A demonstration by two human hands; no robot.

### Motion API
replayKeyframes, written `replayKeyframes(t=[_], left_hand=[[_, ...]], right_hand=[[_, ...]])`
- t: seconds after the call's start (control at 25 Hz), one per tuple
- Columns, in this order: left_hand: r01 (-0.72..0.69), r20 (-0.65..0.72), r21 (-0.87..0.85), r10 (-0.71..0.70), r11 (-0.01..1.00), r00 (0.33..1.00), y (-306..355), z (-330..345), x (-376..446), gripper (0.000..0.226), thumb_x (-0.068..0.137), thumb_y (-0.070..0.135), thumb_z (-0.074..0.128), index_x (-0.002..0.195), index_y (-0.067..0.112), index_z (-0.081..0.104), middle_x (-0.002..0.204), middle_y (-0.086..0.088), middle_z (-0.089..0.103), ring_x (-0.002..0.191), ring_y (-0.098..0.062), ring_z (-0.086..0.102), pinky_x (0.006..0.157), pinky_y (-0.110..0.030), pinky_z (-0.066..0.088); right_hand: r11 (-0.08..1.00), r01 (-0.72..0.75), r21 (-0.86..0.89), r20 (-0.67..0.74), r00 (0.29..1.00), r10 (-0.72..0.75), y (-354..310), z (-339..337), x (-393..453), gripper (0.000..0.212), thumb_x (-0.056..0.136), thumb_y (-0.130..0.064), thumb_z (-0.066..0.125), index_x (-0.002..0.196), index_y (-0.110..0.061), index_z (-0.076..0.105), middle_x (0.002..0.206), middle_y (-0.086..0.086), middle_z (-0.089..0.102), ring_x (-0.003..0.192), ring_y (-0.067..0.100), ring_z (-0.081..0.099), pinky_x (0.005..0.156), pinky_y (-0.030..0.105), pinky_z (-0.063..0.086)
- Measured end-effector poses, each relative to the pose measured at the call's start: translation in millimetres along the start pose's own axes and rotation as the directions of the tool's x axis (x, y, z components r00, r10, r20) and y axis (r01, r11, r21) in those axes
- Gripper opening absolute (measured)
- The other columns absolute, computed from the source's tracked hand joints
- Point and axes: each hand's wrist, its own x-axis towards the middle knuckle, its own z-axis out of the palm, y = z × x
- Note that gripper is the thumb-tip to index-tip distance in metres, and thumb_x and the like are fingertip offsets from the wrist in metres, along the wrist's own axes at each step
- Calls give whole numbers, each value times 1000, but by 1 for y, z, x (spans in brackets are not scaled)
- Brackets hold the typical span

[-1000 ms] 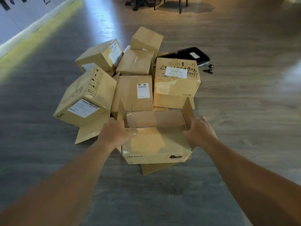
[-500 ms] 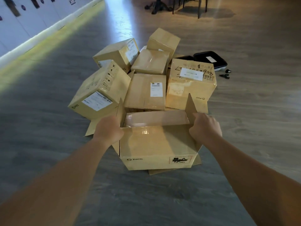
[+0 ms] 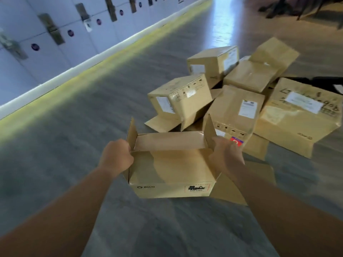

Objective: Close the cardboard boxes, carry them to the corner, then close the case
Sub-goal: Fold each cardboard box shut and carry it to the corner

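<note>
Left hand [image 3: 116,158] curled round the left top edge of the open cardboard box [image 3: 171,175]; right hand [image 3: 225,156] grips the right edge, fingers partly hidden behind the side flap. Holding opposite sides likely keeps the box level for carrying. End flaps stand upright, so it is not yet closed. Box sits low over the grey floor [image 3: 74,127], near the pile of boxes [image 3: 241,101]. Lockers [image 3: 55,34] line the left wall.
</note>
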Motion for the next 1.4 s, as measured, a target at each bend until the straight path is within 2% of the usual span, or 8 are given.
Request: replayKeyframes(t=[0.32, 0.48, 0.6, 0.72, 0.96, 1.08, 1.28, 1.4], left_hand=[[39, -131, 17, -36, 999, 991, -76, 43, -13, 20, 83, 7, 58, 65, 13, 52, 69, -6, 59, 60, -22, 53, 53, -29, 42], [-23, -111, 467, 85, 884, 990, -56, 51, -18, 22, 85, 20, 53, 98, 19, 70, 135, -21, 51, 121, -36, 49, 103, -51, 38], [-148, -107, 630, 274, 763, 956, -39, 59, -10, 33, 86, 26, 51, 110, 19, 72, 149, -29, 41, 143, -44, 24, 116, -68, -1], [-270, 10, 650, 347, 711, 938, -26, 73, -6, 39, 93, 24, 40, 117, 12, 69, 145, -28, 46, 141, -43, 30, 119, -61, 5], [-327, 98, 309, 312, 893, 945, -29, 77, -3, 31, 94, 11, 34, 110, 13, 60, 113, -11, 62, 112, -30, 56, 116, -56, 28], [-260, -44, 121, 266, 958, 963, -35, 69, -4, 23, 89, 15, 43, 67, 19, 47, 79, -4, 63, 70, -24, 56, 70, -35, 48], [-112, 387, 6, 101, 994, 917, -37, 58, -3, 12, 83, 25, 50, 74, 18, 53, 79, -1, 60, 69, -17, 58, 54, -28, 40], [-191, 358, 123, 136, 974, 924, -48, 76, -11, 18, 88, 31, 52, 96, 15, 57, 95, -2, 58, 90, -22, 57, 69, -34, 45]], right_hand=[[994, 103, -39, -142, 984, -107, -39, 61, -16, 35, 78, -2, 68, 108, -16, 59, 86, -4, 52, 81, 21, 61, 66, 29, 46], [902, 227, -368, -127, 949, -290, -53, 75, -26, 59, 75, -6, 70, 132, -9, 58, 138, 8, 58, 135, 30, 48, 113, 45, 36], [798, 411, -441, 17, 892, -451, -71, 90, -24, 57, 82, -4, 54, 139, -4, 53, 148, 15, 50, 144, 30, 38, 120, 42, 25], [846, 409, -341, 200, 911, -359, -80, 114, -16, 44, 93, -16, 51, 135, -8, 52, 143, 12, 51, 135, 27, 44, 114, 41, 38], [887, 298, -352, 84, 954, -287, -67, 118, -6, 34, 103, -42, 34, 96, -19, 58, 89, -3, 59, 85, 18, 60, 84, 38, 53], [937, 240, -253, -22, 967, -254, -65, 107, -1, 34, 100, -36, 40, 72, -22, 53, 65, -3, 56, 59, 13, 58, 62, 35, 56], [984, -64, -169, 510, 848, 143, -54, 91, 12, 10, 91, -22, 63, 87, -13, 65, 80, 7, 68, 67, 18, 67, 49, 26, 51], [977, 51, -209, 505, 861, 64, -37, 115, 0, 10, 87, -22, 66, 96, -17, 64, 90, 3, 66, 80, 18, 65, 69, 31, 57]])
